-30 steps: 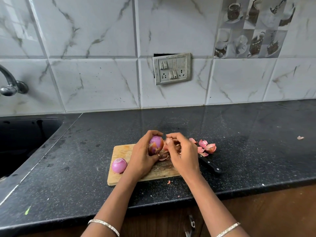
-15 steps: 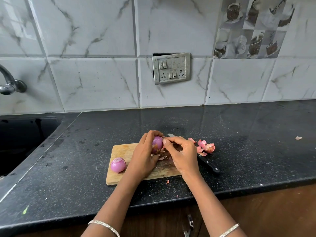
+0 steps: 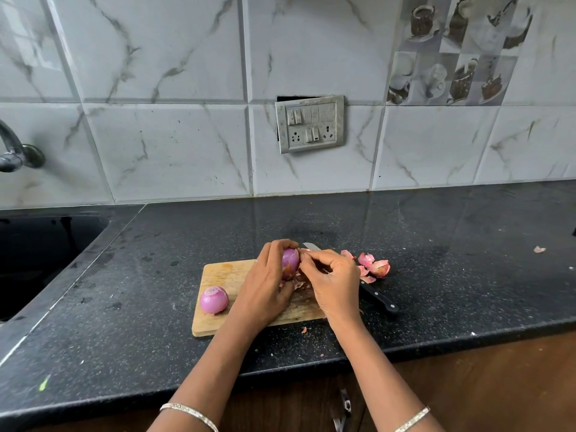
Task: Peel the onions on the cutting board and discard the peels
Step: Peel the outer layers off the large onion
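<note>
- The left hand (image 3: 265,285) is curled round a purple onion (image 3: 290,263), fingers wrapped over its top and far side; the onion stands up out of that grip above the wooden cutting board (image 3: 224,275), with its lower part still showing a brownish patch of skin.
- The right hand (image 3: 335,275) sits just to the right of the onion, thumb and fingertips pressed together in a pinch against the onion's upper right side; what lies between them is too small for me to tell, though it looks like a scrap of peel.
- The two hands touch at the onion, which lies between both grips, closer to the far edge of the board than to the near one.
- A second onion (image 3: 213,300), already bare and glossy, rests on the near left part of the board, apart from the left wrist.
- Loose bits of skin (image 3: 299,285) lie on the board under the hands.
- A heap of pink peels (image 3: 374,267) lies on the black tabletop (image 3: 452,275) just past the board's right end, and one small scrap (image 3: 304,330) lies just off the board's near edge.
- A knife lies behind the right hand: its blade tip (image 3: 310,245) shows beyond the fingers, its black handle (image 3: 378,297) sticks out to the right on the tabletop.
- Another fleck of peel (image 3: 539,249) lies far off to the right.
- A sink (image 3: 46,244) is set into the tabletop at the left, with a tap (image 3: 15,154) on the tiled wall above it.
- Each wrist carries a thin bangle (image 3: 188,411).
</note>
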The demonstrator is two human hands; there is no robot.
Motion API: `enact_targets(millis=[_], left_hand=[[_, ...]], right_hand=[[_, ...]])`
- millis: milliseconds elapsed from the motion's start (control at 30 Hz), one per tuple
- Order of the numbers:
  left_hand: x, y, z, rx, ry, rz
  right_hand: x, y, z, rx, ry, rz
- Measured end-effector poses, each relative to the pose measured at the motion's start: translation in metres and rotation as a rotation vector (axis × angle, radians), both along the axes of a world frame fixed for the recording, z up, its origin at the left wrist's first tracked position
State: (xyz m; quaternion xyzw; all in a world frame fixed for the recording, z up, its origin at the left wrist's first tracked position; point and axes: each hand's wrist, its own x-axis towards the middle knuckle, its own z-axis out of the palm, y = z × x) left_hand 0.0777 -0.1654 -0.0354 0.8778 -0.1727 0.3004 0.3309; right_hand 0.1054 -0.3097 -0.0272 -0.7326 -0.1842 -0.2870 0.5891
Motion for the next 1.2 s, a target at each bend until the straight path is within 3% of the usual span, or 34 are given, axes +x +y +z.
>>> enact_targets(millis=[733, 1200], left_hand=[[0.0023, 0.0041, -0.0012, -0.033, -0.002, 0.015], [0.0027, 0.0011, -0.0009, -0.03, 0.022, 0.024]], right_hand=[[-0.0066, -0.0037, 0.0034, 0.001, 0.044, 0.145], [-0.0078, -0.0008, 0.0056, -0.078, -0.012, 0.002]])
